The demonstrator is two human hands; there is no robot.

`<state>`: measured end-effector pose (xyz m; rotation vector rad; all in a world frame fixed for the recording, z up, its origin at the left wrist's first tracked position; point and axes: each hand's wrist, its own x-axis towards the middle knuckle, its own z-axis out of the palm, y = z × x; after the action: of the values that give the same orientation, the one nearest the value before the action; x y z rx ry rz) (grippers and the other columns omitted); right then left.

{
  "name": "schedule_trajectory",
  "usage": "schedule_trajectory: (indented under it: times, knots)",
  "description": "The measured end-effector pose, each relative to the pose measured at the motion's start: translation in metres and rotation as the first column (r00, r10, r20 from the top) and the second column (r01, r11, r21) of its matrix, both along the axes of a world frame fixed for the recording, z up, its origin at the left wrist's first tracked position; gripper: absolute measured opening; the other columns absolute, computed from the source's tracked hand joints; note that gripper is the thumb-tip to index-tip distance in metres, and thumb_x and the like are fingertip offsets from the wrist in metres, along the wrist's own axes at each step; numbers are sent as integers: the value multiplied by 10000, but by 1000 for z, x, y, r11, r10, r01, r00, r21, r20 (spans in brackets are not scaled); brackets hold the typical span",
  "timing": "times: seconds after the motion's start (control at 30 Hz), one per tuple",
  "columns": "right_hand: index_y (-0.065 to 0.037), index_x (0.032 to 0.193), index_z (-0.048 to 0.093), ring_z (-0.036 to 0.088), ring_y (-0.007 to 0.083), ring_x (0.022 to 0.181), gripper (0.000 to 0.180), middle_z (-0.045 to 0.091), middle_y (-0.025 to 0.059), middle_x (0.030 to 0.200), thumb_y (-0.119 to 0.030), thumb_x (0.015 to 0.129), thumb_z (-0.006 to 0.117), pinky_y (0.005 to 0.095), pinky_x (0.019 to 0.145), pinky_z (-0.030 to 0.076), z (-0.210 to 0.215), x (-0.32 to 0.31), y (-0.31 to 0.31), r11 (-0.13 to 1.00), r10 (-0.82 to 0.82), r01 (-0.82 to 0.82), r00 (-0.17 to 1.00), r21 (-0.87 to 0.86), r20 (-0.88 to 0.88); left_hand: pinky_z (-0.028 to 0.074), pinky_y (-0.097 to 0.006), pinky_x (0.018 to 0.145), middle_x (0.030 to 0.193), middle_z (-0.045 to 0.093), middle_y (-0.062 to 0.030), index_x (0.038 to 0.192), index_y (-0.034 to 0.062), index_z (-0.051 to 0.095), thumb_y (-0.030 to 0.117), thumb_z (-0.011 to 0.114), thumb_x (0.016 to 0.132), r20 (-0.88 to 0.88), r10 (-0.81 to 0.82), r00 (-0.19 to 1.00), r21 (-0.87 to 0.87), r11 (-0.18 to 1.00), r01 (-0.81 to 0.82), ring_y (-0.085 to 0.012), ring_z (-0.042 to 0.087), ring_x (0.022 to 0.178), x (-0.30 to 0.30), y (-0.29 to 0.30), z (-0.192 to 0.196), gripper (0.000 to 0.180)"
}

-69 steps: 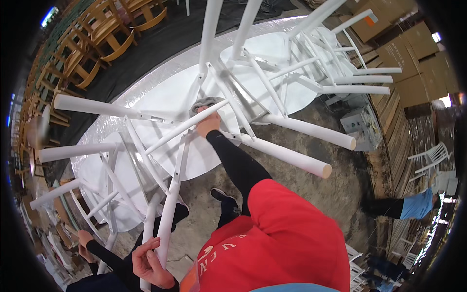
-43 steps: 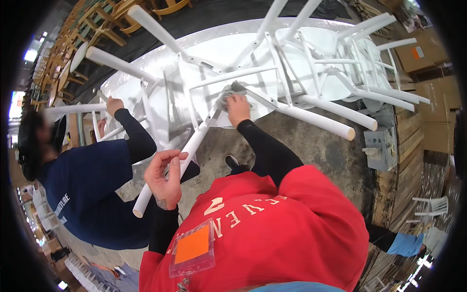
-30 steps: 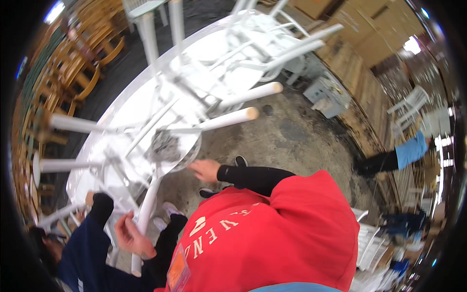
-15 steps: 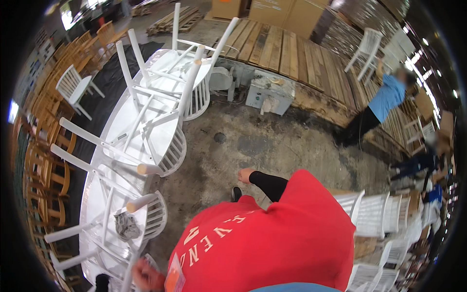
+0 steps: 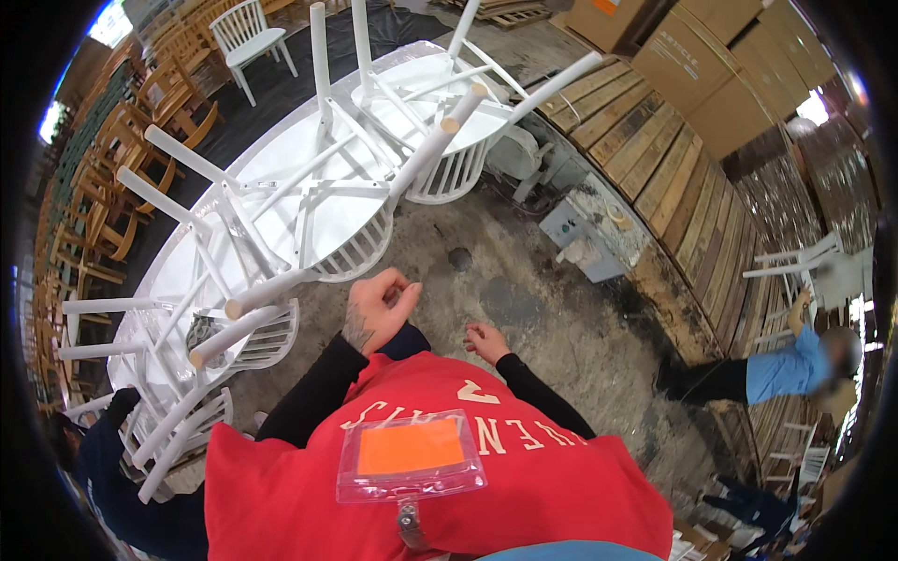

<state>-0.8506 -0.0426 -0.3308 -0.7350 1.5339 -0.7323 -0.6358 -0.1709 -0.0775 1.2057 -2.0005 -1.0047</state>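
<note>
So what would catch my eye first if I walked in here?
Probably the white chairs stacked upside down on a long white table, legs in the air. Nearer, the person's left hand and right hand hang empty over the stained concrete floor.

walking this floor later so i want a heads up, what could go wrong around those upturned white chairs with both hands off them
1. The upturned white chairs on the white table point their legs outward; the nearest chair leg juts toward the left hand, so it could jab a body turning nearby.
2. Both the left hand and the right hand are empty, so a bumped chair could slide off the table unchecked.
</note>
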Motion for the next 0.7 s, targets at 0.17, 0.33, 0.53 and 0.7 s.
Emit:
schedule_trajectory:
  times: [0.17,0.33,0.53,0.7]
  knots:
    - [7,1271,604,715,194,813,406,716,138,1011,-260,964,612,325,724,563,-18,-58,-26,994,112,-109,986,32,-123,501,-391,900,1149,628,-203,1294,-5,531,242,719,853,5,-180,984,-120,977,179,-305,642,1065,-79,-79,-34,539]
    - [13,1277,600,711,212,804,390,711,147,1007,-223,968,602,328,720,570,-13,-161,-38,991,-63,84,980,105,-188,256,-471,1178,1558,193,-304,1557,-23,77,279,721,858,-42,-32,999,-138,990,26,-468,242,1439,-161,-145,-87,998]
    - [27,1257,608,709,213,833,348,712,155,974,-178,978,580,337,741,576,-16,-258,-35,941,-300,329,920,81,-253,245,-481,1180,1571,184,-290,1557,-26,88,239,733,872,-232,292,928,-284,892,-352,-448,253,1439,-225,-213,-115,977]
    - [-17,1220,651,712,231,842,310,725,165,1002,-186,969,580,367,769,557,-13,-342,-87,998,-36,55,913,36,-407,434,-399,976,1025,666,-155,1087,19,597,157,778,829,-436,441,785,-227,790,-569,-234,628,1011,-249,-285,-123,344]
